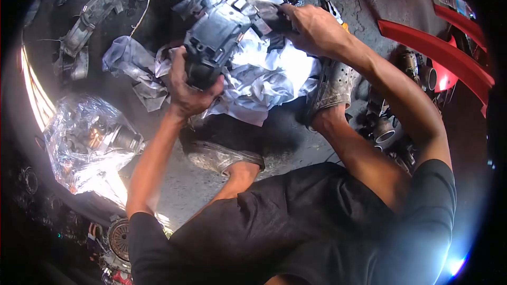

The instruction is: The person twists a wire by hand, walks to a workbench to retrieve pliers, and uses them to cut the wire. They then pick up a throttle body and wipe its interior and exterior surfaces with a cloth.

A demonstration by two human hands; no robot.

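The left hand [187,87] has its fingers [178,66] wrapped tight round the dark lower end of a grey metal casing [219,29], and the right hand [311,29] has its fingers [288,13] closed on the casing's upper end. The casing thus spans the gap between the two sets of fingers, tilted, with its lower end toward the left hand. Just under both hands lies a crumpled white cloth [264,76], spread on the dirty floor [185,184]; whether the casing rests on the cloth or hangs just above it cannot be told. Below the right-hand fingers a sandal [335,87] stands at the cloth's edge. Well away from the left-hand fingers, down and outward, sits a clear plastic bag [87,145] with metal parts inside. Beyond the right forearm, away from the fingers, lies a red panel [433,47].
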